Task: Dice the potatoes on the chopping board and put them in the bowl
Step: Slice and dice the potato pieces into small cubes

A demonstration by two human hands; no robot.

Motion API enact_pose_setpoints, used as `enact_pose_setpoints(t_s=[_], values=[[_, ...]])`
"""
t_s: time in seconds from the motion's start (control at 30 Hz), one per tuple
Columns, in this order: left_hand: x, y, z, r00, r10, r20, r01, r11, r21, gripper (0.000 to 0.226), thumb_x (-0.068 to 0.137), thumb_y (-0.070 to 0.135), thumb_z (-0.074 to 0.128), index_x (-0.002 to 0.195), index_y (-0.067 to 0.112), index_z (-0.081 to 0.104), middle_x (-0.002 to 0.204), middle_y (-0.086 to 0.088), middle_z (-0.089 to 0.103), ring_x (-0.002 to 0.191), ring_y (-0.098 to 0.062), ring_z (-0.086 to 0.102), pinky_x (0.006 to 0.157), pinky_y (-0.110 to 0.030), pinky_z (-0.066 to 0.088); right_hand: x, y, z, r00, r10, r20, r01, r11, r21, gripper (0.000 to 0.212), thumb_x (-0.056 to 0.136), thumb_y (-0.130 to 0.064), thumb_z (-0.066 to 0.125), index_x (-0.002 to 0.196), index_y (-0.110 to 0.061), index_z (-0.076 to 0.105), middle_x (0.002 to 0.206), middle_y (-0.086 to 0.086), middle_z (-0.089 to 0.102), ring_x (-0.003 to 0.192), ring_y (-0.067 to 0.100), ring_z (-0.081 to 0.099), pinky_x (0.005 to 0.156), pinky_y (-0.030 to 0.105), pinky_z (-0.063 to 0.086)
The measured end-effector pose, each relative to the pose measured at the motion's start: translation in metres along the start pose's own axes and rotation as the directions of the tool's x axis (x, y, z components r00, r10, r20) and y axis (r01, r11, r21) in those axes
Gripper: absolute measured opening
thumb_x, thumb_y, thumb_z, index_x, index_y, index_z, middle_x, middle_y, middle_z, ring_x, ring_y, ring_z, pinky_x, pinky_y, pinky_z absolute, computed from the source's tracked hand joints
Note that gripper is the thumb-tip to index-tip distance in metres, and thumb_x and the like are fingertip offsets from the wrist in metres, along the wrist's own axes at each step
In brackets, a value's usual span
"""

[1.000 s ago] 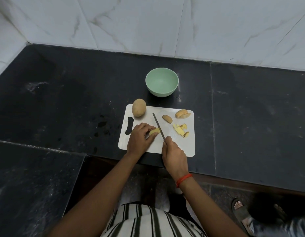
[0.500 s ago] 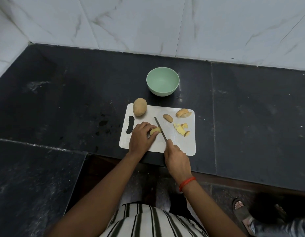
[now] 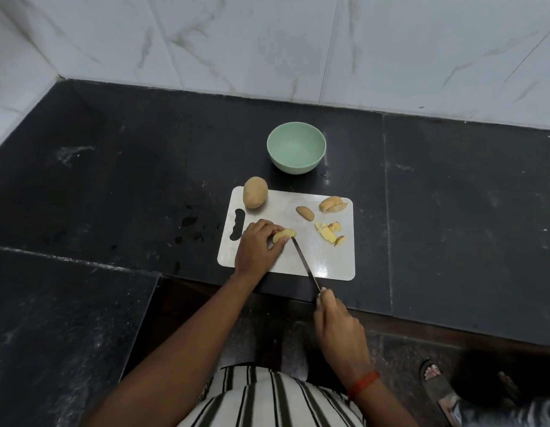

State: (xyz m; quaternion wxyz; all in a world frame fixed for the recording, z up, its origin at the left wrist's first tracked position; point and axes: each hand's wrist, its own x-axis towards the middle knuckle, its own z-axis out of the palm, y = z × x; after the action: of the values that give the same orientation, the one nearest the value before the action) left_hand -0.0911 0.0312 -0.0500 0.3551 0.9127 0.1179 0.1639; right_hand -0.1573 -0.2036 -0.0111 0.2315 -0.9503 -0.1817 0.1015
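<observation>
A white chopping board (image 3: 317,257) lies at the front edge of the black counter. My left hand (image 3: 256,248) holds a potato piece (image 3: 284,235) down on the board. My right hand (image 3: 338,328) grips the handle of a knife (image 3: 304,261), pulled back past the counter edge, with the blade tip just beside the piece. A whole potato (image 3: 254,192) sits at the board's far left corner. A slice (image 3: 305,212), a stack of slices (image 3: 332,204) and several small cut bits (image 3: 329,234) lie on the right half. The green bowl (image 3: 296,152) behind the board holds nothing.
The black stone counter (image 3: 452,211) runs wide on both sides and meets a marble wall (image 3: 298,41) at the back. A lower black ledge (image 3: 52,318) sits at the left. Another person's sandalled foot (image 3: 437,383) shows on the floor at lower right.
My right hand has drawn the knife back toward me, from over the board to past the counter edge. The left hand still holds the potato piece.
</observation>
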Motion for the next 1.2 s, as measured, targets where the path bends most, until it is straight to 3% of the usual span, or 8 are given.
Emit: enact_pose_setpoints(t_s=[0.07,0.17,0.43,0.63,0.87,1.0,1.2], values=[[0.000,0.000,0.000,1.000,0.001,0.001,-0.001,1.000,-0.001,0.026,0.092,0.040,0.072,0.104,0.017,0.074,0.102,0.007,0.064,0.092,-0.011,0.054,0.078,-0.031,0.049,0.011,-0.007,0.002,0.997,-0.032,-0.064,0.033,0.999,0.019,0.019,0.104,-0.036,0.032,0.108,-0.023,0.045,0.088,0.002,0.062,0.062,0.029,0.063,0.048,0.038,0.047],[0.001,0.000,-0.001,1.000,-0.007,0.003,0.007,1.000,-0.018,0.024,0.092,0.039,0.073,0.104,0.018,0.074,0.101,0.009,0.064,0.092,-0.011,0.055,0.078,-0.029,0.048,0.049,-0.024,0.007,0.992,-0.038,-0.122,0.043,0.999,0.034,0.012,0.105,-0.028,0.036,0.104,-0.019,0.044,0.081,0.004,0.060,0.059,0.032,0.060,0.047,0.039,0.046],[0.000,0.000,-0.001,1.000,-0.011,0.009,0.011,1.000,-0.024,0.023,0.092,0.038,0.071,0.105,0.019,0.074,0.102,0.010,0.065,0.092,-0.012,0.055,0.078,-0.033,0.050,0.088,-0.044,0.018,0.997,0.004,-0.072,-0.003,1.000,0.010,0.008,0.103,-0.020,0.041,0.104,-0.013,0.045,0.078,0.009,0.060,0.062,0.037,0.058,0.052,0.033,0.031],[0.000,0.001,-0.002,1.000,-0.004,0.004,0.004,1.000,-0.027,0.022,0.093,0.036,0.072,0.106,0.018,0.074,0.101,0.010,0.064,0.092,-0.011,0.056,0.078,-0.031,0.049,0.090,-0.045,0.014,0.999,-0.006,-0.039,0.005,1.000,-0.031,0.011,0.104,-0.021,0.039,0.109,-0.014,0.045,0.084,0.010,0.062,0.066,0.039,0.059,0.053,0.034,0.028],[-0.002,-0.002,-0.005,0.999,-0.024,0.026,0.026,0.995,-0.093,0.027,0.089,0.034,0.075,0.111,0.018,0.074,0.104,0.009,0.064,0.095,-0.008,0.059,0.077,-0.022,0.050,0.090,-0.049,0.010,1.000,0.010,-0.017,-0.011,0.995,-0.100,0.015,0.104,-0.022,0.040,0.112,-0.013,0.048,0.085,0.010,0.062,0.066,0.038,0.059,0.045,0.032,0.014],[-0.001,-0.004,-0.008,0.999,-0.035,0.037,0.039,0.992,-0.119,0.018,0.088,0.025,0.078,0.103,0.016,0.075,0.097,0.010,0.063,0.086,-0.001,0.056,0.072,-0.014,0.044,0.089,-0.050,0.009,1.000,0.011,-0.021,-0.013,0.996,-0.090,0.014,0.104,-0.022,0.040,0.112,-0.013,0.048,0.085,0.010,0.062,0.065,0.038,0.059,0.047,0.033,0.017],[-0.002,-0.004,-0.005,1.000,-0.016,0.018,0.017,0.994,-0.105,0.016,0.088,0.023,0.076,0.101,0.014,0.074,0.096,0.009,0.062,0.087,-0.010,0.056,0.073,-0.027,0.050,0.088,-0.051,0.008,1.000,0.009,0.009,-0.008,0.993,-0.116,0.016,0.103,-0.020,0.040,0.117,-0.015,0.046,0.087,0.010,0.062,0.067,0.039,0.060,0.046,0.033,0.019]])
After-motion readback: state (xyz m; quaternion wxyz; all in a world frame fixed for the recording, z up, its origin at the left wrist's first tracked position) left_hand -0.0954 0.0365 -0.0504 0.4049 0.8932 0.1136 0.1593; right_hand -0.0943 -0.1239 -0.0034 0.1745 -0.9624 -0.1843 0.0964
